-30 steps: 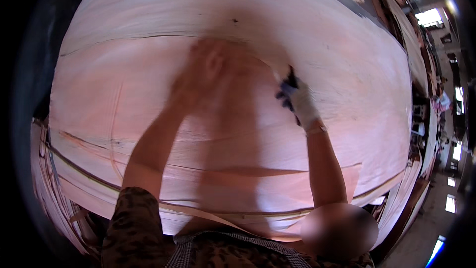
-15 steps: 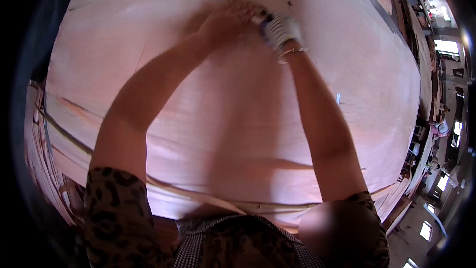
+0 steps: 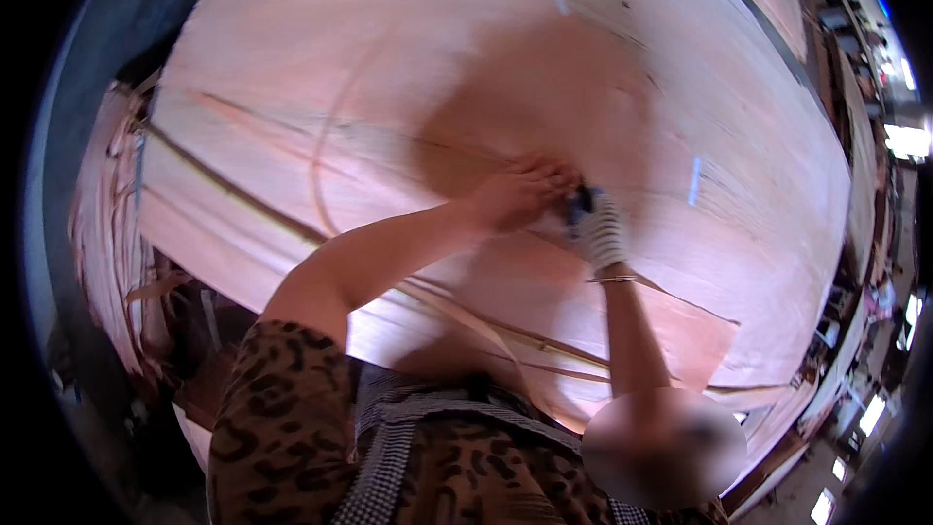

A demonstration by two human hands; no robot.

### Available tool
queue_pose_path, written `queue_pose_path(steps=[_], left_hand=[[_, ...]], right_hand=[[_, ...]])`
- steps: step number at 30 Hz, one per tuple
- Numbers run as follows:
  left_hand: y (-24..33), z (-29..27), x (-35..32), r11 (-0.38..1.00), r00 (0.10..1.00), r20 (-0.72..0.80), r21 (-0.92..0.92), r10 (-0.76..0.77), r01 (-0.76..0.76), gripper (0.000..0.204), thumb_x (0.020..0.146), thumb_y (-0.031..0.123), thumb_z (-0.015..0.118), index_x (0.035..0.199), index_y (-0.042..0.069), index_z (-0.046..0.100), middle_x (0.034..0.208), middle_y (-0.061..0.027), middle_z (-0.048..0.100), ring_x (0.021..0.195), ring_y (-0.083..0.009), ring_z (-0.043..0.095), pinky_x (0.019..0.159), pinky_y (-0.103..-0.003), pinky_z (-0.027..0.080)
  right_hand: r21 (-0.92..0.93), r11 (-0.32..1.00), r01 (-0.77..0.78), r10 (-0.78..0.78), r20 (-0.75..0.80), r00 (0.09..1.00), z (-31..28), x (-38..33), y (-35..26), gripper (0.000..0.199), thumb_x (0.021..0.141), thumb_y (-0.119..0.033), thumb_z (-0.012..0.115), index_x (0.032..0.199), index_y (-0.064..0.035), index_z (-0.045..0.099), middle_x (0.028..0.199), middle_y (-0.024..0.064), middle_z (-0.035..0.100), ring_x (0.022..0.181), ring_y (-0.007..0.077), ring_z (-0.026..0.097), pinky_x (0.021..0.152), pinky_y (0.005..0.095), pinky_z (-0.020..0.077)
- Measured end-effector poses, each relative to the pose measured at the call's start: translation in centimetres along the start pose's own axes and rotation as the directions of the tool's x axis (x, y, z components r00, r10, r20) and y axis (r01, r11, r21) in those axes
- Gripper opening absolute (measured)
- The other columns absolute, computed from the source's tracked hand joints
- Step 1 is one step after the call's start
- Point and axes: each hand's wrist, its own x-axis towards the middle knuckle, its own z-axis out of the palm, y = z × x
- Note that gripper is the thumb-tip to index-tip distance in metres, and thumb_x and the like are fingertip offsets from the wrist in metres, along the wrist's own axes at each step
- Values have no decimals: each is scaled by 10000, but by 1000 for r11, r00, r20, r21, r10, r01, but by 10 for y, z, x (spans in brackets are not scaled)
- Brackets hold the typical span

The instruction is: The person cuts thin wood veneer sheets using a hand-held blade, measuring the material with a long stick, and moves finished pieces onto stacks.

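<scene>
A large pinkish wood veneer sheet (image 3: pixel 389 68) spreads out before me. On its near part, right of the middle, my bare left hand (image 3: pixel 530 190) lies palm down with fingers stretched out toward the right hand. My right hand (image 3: pixel 604 231), in a white striped glove with a bracelet at the wrist, is closed around a small dark blue tool (image 3: pixel 581 204). Blur and the fingers hide the tool's exact kind. Below the hands, a smaller veneer piece (image 3: pixel 685 329) with a pointed corner lies over the sheet.
Short pale strips (image 3: pixel 695 181) mark the sheet. A long thin stick (image 3: pixel 233 187) runs along its near side, and a thin curved veneer strip (image 3: pixel 319 160) lies at left. Ragged veneer edges (image 3: pixel 102 233) hang at the far left. Workshop clutter and windows (image 3: pixel 907 142) line the right.
Both hands have come from the far part of the sheet back toward my body and slightly right. The view has tilted, and the smaller veneer piece shows more clearly.
</scene>
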Motion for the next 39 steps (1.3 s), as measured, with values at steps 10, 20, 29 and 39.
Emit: queue_pose_path(steps=[10, 20, 29, 39], left_hand=[[-142, -139, -138, 873, 849, -375, 170, -372, 457, 403, 818, 184, 530, 1194, 67, 447, 1197, -104, 461, 1041, -238, 466, 865, -396, 362], [-215, -194, -284, 846, 830, -165, -118, -532, 519, 541, 755, 146, 556, 1259, 49, 387, 1333, -101, 342, 1244, -253, 299, 1036, -384, 229], [-224, -189, -293, 927, 926, -32, -16, -376, 375, 411, 817, 252, 487, 1200, 106, 465, 1281, -48, 415, 1224, -192, 334, 1053, -442, 136], [-411, -198, -172, 804, 736, -336, -132, -587, 580, 420, 761, 189, 547, 1171, 124, 488, 1171, -75, 460, 1102, -258, 415, 945, -408, 308]], right_hand=[[554, 666, -499, 290, 424, 858, -46, -24, -109, 138, 815, -106, 525, 943, -76, 486, 656, 61, 605, 429, 110, 517, 307, 220, 308], [524, 777, -349, 82, 466, 881, 138, 54, -423, 224, 776, -240, 605, 745, -19, 586, 612, 65, 590, 463, 139, 535, 448, 266, 423], [-250, 927, 279, -282, 25, 959, 127, 98, -384, 270, 768, -277, 606, 909, -48, 588, 743, 145, 622, 550, 261, 589, 516, 358, 463], [677, 675, -293, 149, 264, 953, 111, 276, -473, 219, 791, -256, 602, 775, -41, 564, 630, 57, 598, 444, 130, 526, 372, 253, 356]])
